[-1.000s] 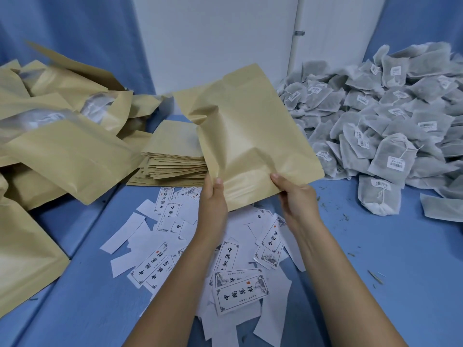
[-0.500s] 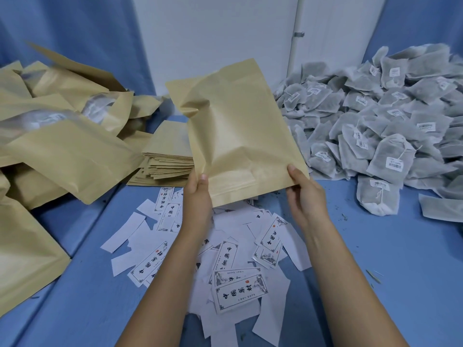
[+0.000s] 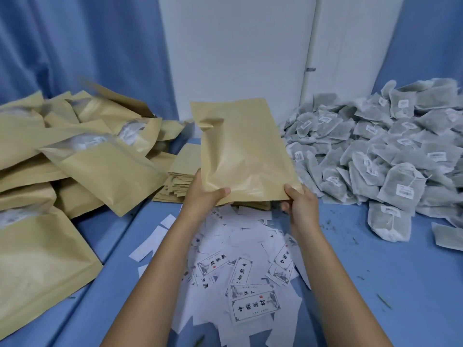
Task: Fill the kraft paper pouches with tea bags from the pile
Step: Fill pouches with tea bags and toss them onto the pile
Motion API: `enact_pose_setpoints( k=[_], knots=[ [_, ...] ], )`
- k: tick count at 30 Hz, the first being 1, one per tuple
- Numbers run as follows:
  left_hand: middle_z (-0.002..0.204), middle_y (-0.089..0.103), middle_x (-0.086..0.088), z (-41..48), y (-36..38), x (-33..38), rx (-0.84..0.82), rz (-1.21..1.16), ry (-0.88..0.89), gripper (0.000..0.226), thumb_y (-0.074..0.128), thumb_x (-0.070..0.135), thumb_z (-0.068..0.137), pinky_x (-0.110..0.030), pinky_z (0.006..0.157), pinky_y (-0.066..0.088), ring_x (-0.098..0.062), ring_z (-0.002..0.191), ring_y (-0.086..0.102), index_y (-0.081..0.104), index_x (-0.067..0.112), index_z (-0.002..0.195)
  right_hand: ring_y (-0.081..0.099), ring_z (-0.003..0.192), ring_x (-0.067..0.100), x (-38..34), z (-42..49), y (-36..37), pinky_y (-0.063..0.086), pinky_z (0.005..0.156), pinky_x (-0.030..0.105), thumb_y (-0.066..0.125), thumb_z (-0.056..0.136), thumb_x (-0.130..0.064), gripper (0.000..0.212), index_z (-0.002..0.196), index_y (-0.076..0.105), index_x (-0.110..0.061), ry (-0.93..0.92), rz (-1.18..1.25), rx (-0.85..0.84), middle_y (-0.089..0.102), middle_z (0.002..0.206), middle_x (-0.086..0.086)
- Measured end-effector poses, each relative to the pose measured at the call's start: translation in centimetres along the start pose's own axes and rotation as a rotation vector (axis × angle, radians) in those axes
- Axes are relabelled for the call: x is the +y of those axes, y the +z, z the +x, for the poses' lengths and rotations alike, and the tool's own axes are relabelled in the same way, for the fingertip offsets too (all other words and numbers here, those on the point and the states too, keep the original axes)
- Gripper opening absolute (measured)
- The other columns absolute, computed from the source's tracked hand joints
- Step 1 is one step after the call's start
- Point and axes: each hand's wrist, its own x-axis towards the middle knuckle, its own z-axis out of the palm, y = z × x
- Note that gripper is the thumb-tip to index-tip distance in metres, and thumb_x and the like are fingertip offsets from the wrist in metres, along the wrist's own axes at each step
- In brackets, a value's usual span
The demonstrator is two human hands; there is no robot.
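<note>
Held pouch: kraft paper pouch (image 3: 245, 151) is up off the table, near upright, leaning slightly left, plain face to the camera, creased at its upper left corner
Position: it sits between the flat stack and the tea bag pile, lower edge above the paper slips
Mouth of pouch: cannot tell whether open or sealed
Left hand: left hand (image 3: 204, 196) grips the lower left corner, thumb laid across the front, fingers behind
Right hand: right hand (image 3: 300, 204) pinches the lower right corner, thumb on the front, fingers curled behind
Hands together: apart, one at each bottom corner, both clamped on the same pouch
Tea bags: tea bag pile (image 3: 375, 151) heaped at right, grey-white sachets with small white tags, neither hand on it
Flat stack: stack of empty pouches (image 3: 179, 176) lies flat behind the left hand, partly hidden
Left heap: bulging pouches (image 3: 82, 166) piled loosely, a few clear windows showing
Slips: printed labels (image 3: 240, 271) scattered under the forearms, some face up with black characters, some blank
Surface: blue cloth (image 3: 375, 284), green leaf specks near the pile
</note>
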Motion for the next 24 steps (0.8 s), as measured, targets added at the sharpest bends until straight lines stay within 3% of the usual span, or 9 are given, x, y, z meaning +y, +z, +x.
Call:
enact_pose_setpoints(
  k=[3, 6, 8, 11, 14, 17, 19, 22, 24],
  knots=[
    [0.122, 0.06, -0.006, 0.8, -3.1, 1.7, 0.04, -0.022, -0.016, 0.054, 0.067, -0.005, 0.081, -0.046, 0.089, 0.053, -0.026, 0.112, 0.058, 0.049, 0.023, 0.123, 0.056, 0.057, 0.013, -0.2, -0.3, 3.9, 0.046, 0.042, 0.016, 0.055, 0.092, -0.001, 0.009, 0.094, 0.061, -0.007, 0.074, 0.09, -0.03, 0.061, 0.086, 0.004],
    [0.128, 0.054, -0.014, 0.9, -6.3, 3.2, 0.077, -0.172, -0.069, 0.059, 0.056, -0.017, 0.084, -0.035, 0.065, 0.059, -0.03, 0.107, 0.059, 0.043, 0.015, 0.132, 0.056, 0.061, 0.018, -0.3, -1.0, 8.2, 0.049, 0.044, 0.016, 0.055, 0.092, 0.001, 0.039, 0.131, 0.048, -0.001, 0.154, 0.173, -0.068, 0.057, 0.097, 0.006],
    [0.126, 0.054, -0.012, 0.5, -8.7, 4.0, 0.124, -0.222, -0.066, 0.063, 0.054, -0.018, 0.085, -0.031, 0.061, 0.058, -0.025, 0.1, 0.061, 0.039, 0.018, 0.134, 0.057, 0.064, 0.022, 0.0, -1.6, 10.8, 0.05, 0.043, 0.017, 0.053, 0.093, 0.003, 0.051, 0.141, 0.036, 0.0, 0.193, 0.219, -0.116, 0.053, 0.109, 0.012],
    [0.117, 0.059, -0.003, -0.4, -12.5, 5.2, 0.178, -0.246, -0.037, 0.065, 0.054, -0.016, 0.085, -0.035, 0.065, 0.058, -0.02, 0.098, 0.062, 0.041, 0.026, 0.133, 0.058, 0.074, 0.023, 0.9, -2.9, 14.8, 0.052, 0.045, 0.019, 0.049, 0.094, 0.006, 0.05, 0.142, 0.033, 0.003, 0.208, 0.27, -0.203, 0.053, 0.108, 0.008],
    [0.115, 0.062, -0.003, -0.9, -16.7, 6.2, 0.274, -0.168, -0.003, 0.062, 0.057, -0.014, 0.084, -0.048, 0.088, 0.053, -0.022, 0.105, 0.061, 0.043, 0.021, 0.134, 0.062, 0.071, 0.017, 1.5, -4.3, 18.8, 0.054, 0.048, 0.021, 0.046, 0.095, 0.007, 0.037, 0.131, 0.044, 0.006, 0.195, 0.283, -0.292, 0.059, 0.089, 0.003],
    [0.111, 0.063, -0.003, -1.1, -21.0, 7.7, 0.335, -0.208, 0.027, 0.056, 0.06, -0.011, 0.084, -0.037, 0.076, 0.059, -0.018, 0.095, 0.064, 0.046, 0.015, 0.131, 0.06, 0.074, 0.017, 1.2, -4.9, 24.1, 0.055, 0.049, 0.023, 0.045, 0.094, 0.008, 0.031, 0.124, 0.049, -0.001, 0.227, 0.318, -0.364, 0.06, 0.095, 0.009],
    [0.119, 0.061, -0.012, -0.2, -24.1, 9.7, 0.384, -0.365, 0.067, 0.045, 0.059, -0.007, 0.087, -0.03, 0.072, 0.059, -0.023, 0.098, 0.065, 0.046, 0.006, 0.128, 0.063, 0.083, 0.024, 0.2, -4.9, 28.6, 0.057, 0.062, 0.027, 0.044, 0.096, 0.006, 0.025, 0.121, 0.048, 0.003, 0.263, 0.417, -0.471, 0.056, 0.114, 0.019],
    [0.129, 0.056, -0.02, 2.1, -28.2, 13.3, 0.394, -0.671, 0.119, 0.031, 0.058, 0.012, 0.093, -0.039, 0.099, 0.048, -0.029, 0.112, 0.06, 0.053, -0.001, 0.121, 0.043, 0.13, 0.031, -1.8, -4.8, 34.1, 0.037, 0.109, 0.041, 0.042, 0.101, -0.01, 0.04, 0.138, 0.035, 0.004, 0.431, 0.599, -0.686, 0.039, 0.142, 0.018],
    [0.137, 0.05, -0.016, 3.0, -29.4, 14.6, 0.359, -0.451, 0.077, 0.043, 0.058, 0.019, 0.094, -0.042, 0.101, 0.045, -0.026, 0.108, 0.061, 0.047, 0.004, 0.132, 0.047, 0.123, 0.027, -1.6, -4.6, 35.7, 0.031, 0.113, 0.041, 0.045, 0.1, -0.016, 0.031, 0.127, 0.045, -0.001, 0.45, 0.491, -0.831, 0.046, 0.127, 0.012]
  ],
)
